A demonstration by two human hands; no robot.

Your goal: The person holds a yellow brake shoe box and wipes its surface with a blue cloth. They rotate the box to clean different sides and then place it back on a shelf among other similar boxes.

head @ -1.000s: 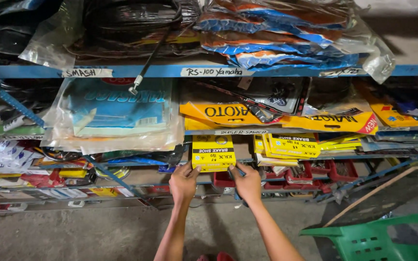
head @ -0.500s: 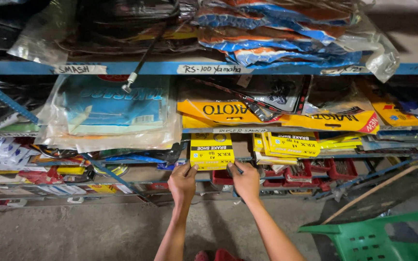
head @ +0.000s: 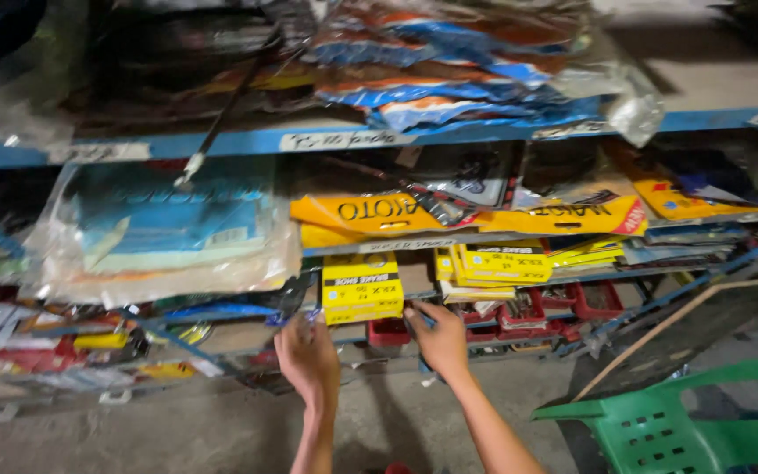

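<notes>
i see two hands at a low shelf, left hand fingers bent at the shelf edge, grip unclear, right hand touching beneath one yellow box, one green chair at right

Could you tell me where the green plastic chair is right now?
The green chair sits at the head view's bottom right, on the floor beside the shelves, right of the right hand.

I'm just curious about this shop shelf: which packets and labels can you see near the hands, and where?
Yellow box: rectangular, black band, above the left hand.
Yellow packets: flat stack, above the right hand.
Shelf label: white strip on the blue shelf edge.
Clear bag: blue packet inside, left.
</notes>
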